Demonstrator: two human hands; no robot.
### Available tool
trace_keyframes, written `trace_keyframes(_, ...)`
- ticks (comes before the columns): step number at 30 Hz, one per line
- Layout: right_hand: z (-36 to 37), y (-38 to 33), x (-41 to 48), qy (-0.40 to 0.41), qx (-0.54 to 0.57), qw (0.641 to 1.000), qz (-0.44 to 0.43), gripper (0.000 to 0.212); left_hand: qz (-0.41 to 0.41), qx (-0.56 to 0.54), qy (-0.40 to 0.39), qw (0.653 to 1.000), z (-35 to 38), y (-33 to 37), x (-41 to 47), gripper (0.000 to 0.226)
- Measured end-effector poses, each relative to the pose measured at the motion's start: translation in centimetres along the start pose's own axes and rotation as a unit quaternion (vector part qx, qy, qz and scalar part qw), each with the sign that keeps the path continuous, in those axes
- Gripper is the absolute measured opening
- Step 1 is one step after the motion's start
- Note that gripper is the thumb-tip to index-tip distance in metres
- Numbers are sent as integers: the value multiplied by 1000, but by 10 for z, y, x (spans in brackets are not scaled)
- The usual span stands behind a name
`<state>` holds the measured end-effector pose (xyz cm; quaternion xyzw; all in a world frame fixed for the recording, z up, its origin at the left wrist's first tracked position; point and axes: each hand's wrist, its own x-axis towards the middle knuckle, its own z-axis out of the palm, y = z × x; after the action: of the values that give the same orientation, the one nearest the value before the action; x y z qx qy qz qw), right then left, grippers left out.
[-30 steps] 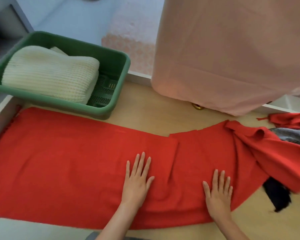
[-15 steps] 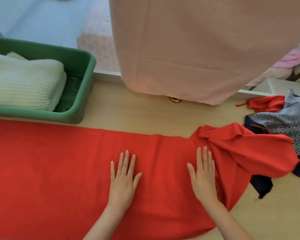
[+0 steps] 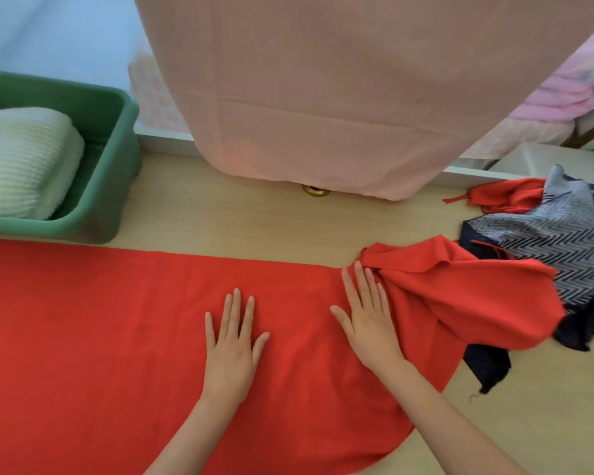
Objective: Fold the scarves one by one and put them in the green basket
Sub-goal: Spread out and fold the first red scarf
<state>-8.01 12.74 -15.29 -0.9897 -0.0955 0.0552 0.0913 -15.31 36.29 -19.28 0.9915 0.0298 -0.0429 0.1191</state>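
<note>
Evidently the left hand [image 3: 232, 341] and right hand [image 3: 371, 323] are pressing flat, fingers straight, on the red scarf [image 3: 100, 320]; it is looking light and limp, best pinched at corners.

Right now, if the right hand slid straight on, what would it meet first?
From the right hand, likely bare table past the edge of the scarf, then the hem of the pink cloth; depth is unclear.

Both hands, left hand [image 3: 232, 351] and right hand [image 3: 369, 322], press flat on the red scarf [image 3: 100, 337] spread across the table [image 3: 237, 221], beside the green basket [image 3: 117, 166].
</note>
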Motion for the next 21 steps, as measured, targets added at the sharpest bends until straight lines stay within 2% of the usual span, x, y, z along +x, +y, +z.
trace_keyframes(2,-12,20,-20,49,18,998,16,62,5,-17,10,1000,-3,16,1,65)
trace_keyframes(5,-27,73,-40,113,45,987,102,62,40,-37,9,999,-5,53,7,61)
trace_keyframes(9,-44,150,-44,130,22,977,166,63,107,-42,-17,993,-1,109,12,58)
trace_keyframes(12,-45,181,-37,128,8,978,166,42,152,-22,-49,987,13,140,6,59)
trace_keyframes(13,-46,186,-35,136,4,979,153,31,153,-15,-59,986,19,145,3,59)
trace_keyframes(15,-55,190,-31,158,39,975,153,25,144,-2,-68,987,29,151,0,62)
trace_keyframes(19,-102,206,-27,234,146,928,252,19,137,13,-76,988,34,151,0,62)
trace_keyframes(21,-129,227,-31,270,189,906,267,22,125,-4,-80,989,31,153,1,64)
